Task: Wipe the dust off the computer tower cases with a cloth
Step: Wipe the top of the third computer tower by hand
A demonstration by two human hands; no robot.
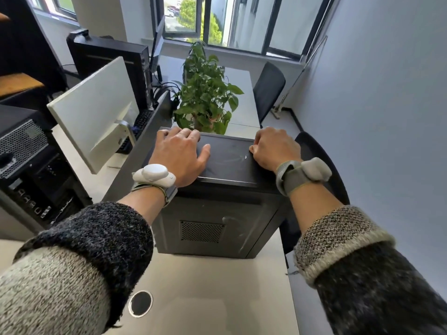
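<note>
1. Computer tower (228,163) stands upright on near desk (205,286), centre
2. Left hand (180,153) lies on top, fingers hooked over far edge
3. Right hand (274,147) grips top right edge, fingers curled

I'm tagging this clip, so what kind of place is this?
Probably an office: a white monitor and a black tower case on desks, plus a black office chair.
</note>
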